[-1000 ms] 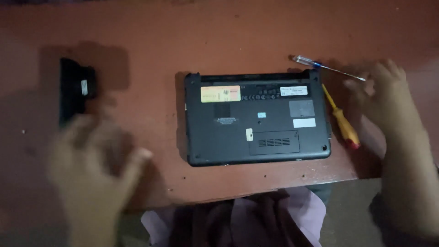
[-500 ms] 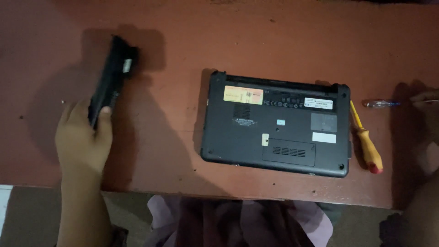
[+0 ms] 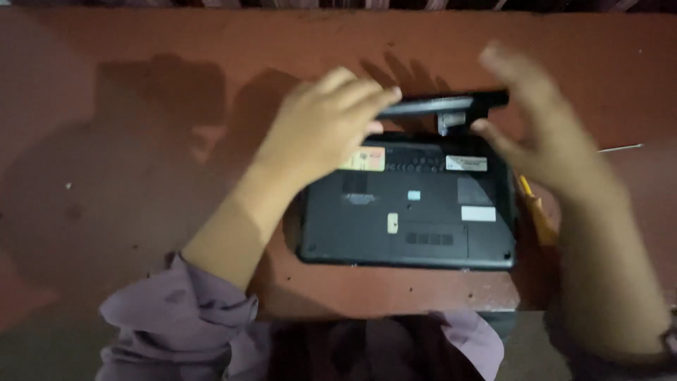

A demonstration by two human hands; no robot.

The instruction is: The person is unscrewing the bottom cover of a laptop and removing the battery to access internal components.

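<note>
My left hand (image 3: 321,130) clamps the battery pack (image 3: 441,106) over the overturned laptop's (image 3: 409,212) rear edge; my right hand (image 3: 543,134) hovers, fingers spread.

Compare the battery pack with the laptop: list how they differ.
The battery pack is a long, narrow bar; the laptop is a broad rectangle. The battery pack is held by the left hand at the laptop's rear edge; the laptop lies flat, underside up, on the table. Both are black.
</note>
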